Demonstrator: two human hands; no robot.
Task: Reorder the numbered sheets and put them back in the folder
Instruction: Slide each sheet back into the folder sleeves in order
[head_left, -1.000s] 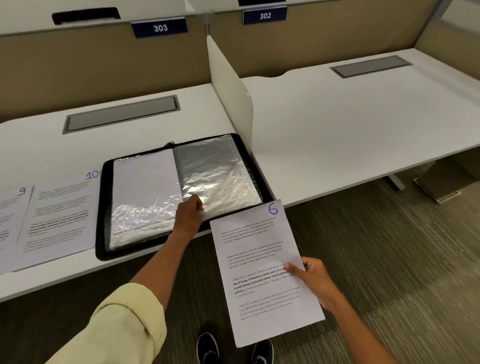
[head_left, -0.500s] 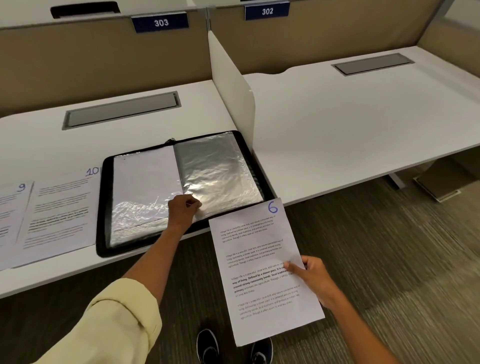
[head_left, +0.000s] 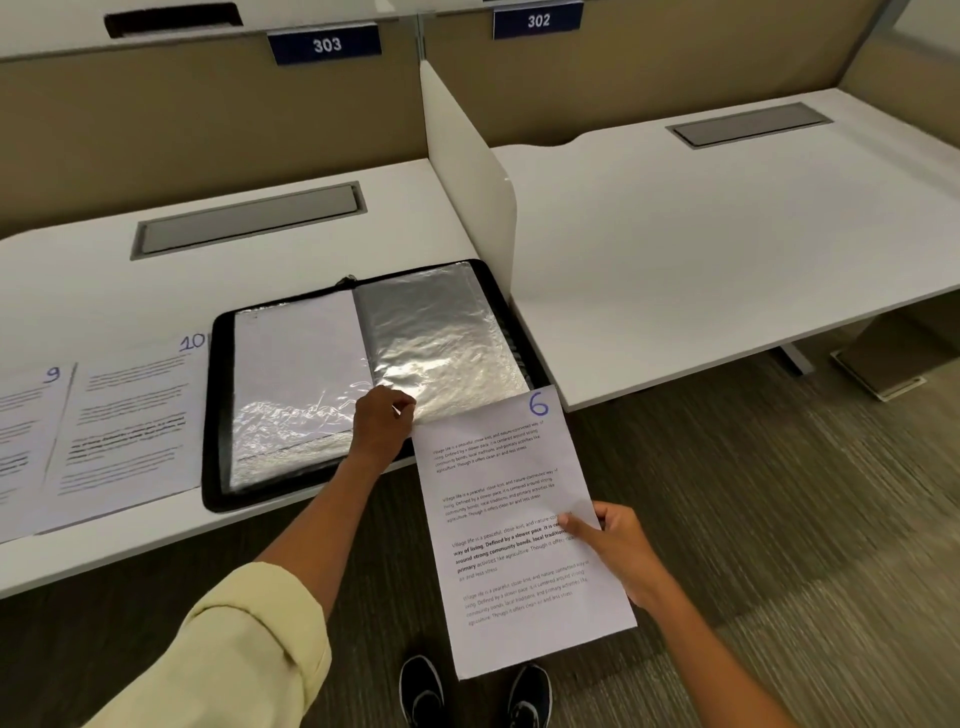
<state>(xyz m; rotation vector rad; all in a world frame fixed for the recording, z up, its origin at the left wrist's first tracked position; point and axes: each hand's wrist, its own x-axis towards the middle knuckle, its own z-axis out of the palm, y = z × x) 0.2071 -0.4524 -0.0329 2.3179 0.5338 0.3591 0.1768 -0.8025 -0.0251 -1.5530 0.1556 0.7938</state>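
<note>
Left of the folder (head_left: 363, 384), sheets 9 (head_left: 21, 441) and 10 (head_left: 130, 415) wait unfiled on the desk (head_left: 78, 291). My left hand (head_left: 382, 423) pinches the near edge of the folder's empty sleeve (head_left: 441, 343). Right of it, my right hand (head_left: 615, 545) grips sheet 6 (head_left: 514, 525) off the desk edge, seemingly next in. The divider (head_left: 467, 171) crowds the folder's right side.
</note>
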